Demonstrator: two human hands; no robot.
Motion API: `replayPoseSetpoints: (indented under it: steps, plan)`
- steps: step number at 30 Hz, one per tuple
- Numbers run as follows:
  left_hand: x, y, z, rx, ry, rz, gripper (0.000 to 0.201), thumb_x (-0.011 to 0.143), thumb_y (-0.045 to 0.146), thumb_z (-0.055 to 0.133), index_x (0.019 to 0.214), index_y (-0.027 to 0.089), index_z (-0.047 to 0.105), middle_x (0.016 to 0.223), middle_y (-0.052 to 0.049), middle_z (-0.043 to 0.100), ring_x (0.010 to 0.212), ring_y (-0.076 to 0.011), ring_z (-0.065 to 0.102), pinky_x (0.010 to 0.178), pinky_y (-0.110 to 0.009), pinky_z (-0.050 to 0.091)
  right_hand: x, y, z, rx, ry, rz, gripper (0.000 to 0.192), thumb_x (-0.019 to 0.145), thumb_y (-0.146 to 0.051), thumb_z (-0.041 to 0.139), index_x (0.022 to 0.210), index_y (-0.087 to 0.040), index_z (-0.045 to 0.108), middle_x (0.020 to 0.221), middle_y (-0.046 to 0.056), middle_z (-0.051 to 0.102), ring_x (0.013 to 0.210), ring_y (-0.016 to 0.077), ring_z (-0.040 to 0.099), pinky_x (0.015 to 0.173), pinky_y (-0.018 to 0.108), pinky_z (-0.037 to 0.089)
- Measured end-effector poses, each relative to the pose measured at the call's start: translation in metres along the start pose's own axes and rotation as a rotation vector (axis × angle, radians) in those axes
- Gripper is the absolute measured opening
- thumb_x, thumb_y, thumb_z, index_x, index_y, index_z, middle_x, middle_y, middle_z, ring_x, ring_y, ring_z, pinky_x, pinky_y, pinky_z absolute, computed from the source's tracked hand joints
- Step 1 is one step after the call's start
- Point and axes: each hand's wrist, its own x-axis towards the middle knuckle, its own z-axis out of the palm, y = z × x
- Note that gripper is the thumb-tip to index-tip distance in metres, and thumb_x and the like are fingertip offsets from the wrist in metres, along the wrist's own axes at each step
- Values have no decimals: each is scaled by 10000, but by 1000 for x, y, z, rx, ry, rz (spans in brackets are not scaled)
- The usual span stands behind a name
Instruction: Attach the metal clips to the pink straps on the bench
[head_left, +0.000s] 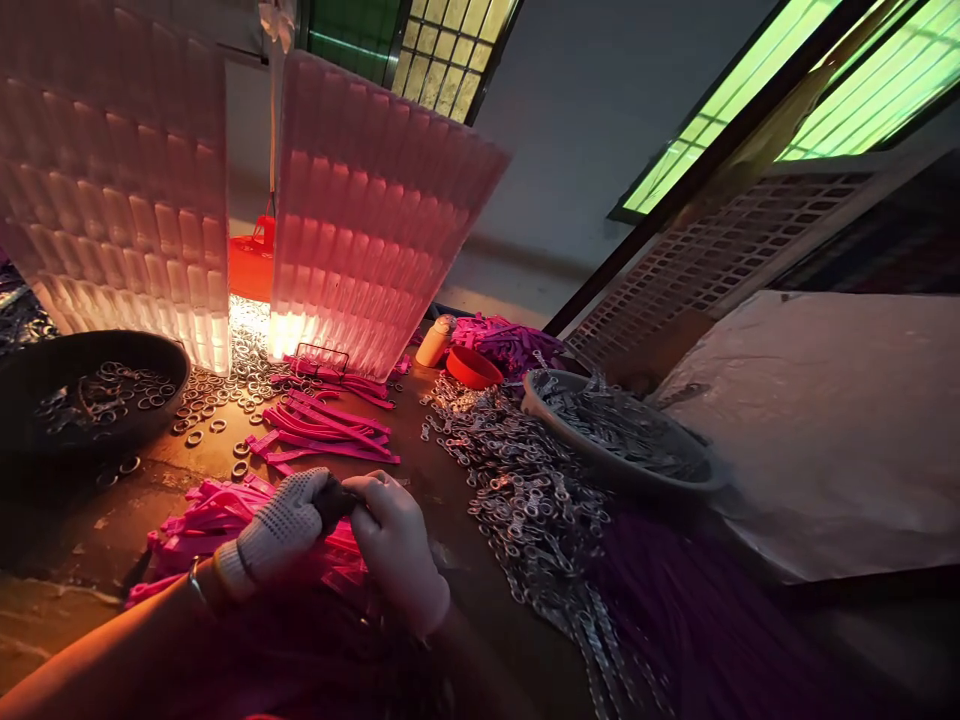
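Dim lamplit counter: gloved left hand and right hand, fingers pinched on a small dark piece above pink fabric straps, likely mid-assembly; next, steady alignment.

- A dark round bowl holding metal rings sits far left on the brown surface.
- Loose metal rings lie scattered beside it.
- Two translucent ribbed plastic panels stand upright at the back.
- A shallow grey dish of silvery metal clips rests right.
- A small orange round lid lies near it.
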Motion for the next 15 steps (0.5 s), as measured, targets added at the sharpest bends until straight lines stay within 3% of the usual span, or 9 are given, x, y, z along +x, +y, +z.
replayPoseSetpoints:
  steps: [3, 6, 9, 11, 15]
  plan:
    - [3, -7, -8, -118, -77, -67, 140, 709, 276, 662, 685, 177, 565, 560, 26, 482, 487, -94, 382, 452, -212, 291, 12, 0, 0, -272, -129, -96, 132, 801, -139, 521, 751, -196, 629, 696, 32, 615, 656, 178, 545, 628, 288, 330]
    - [6, -16, -16, -271, -87, -77, 284, 686, 420, 703, 703, 176, 557, 554, 35, 459, 457, -77, 370, 429, -200, 301, 21, -1, 4, -464, -222, -219, 122, 842, -224, 530, 759, -179, 608, 699, 63, 614, 631, 190, 529, 605, 297, 291]
    - [13, -19, -22, -317, -21, -181, 314, 701, 451, 698, 710, 185, 531, 525, 53, 431, 407, -57, 313, 380, -185, 233, 33, 2, 12, -248, -338, -70, 169, 928, -298, 505, 898, -186, 628, 743, 43, 649, 666, 182, 570, 608, 272, 314]
    - [17, -19, -25, -330, 10, -260, 311, 718, 444, 670, 677, 203, 477, 499, 70, 382, 374, -46, 254, 351, -186, 167, 42, 7, 20, 11, -470, 98, 216, 966, -326, 477, 857, -202, 618, 709, 2, 637, 650, 158, 569, 590, 248, 330]
    - [12, -21, -28, -412, 62, -198, 316, 700, 476, 637, 713, 212, 463, 517, 78, 368, 389, -38, 241, 361, -184, 183, 60, 17, 39, 177, -611, 198, 286, 950, -347, 492, 718, -193, 562, 696, -8, 606, 662, 152, 535, 575, 238, 348]
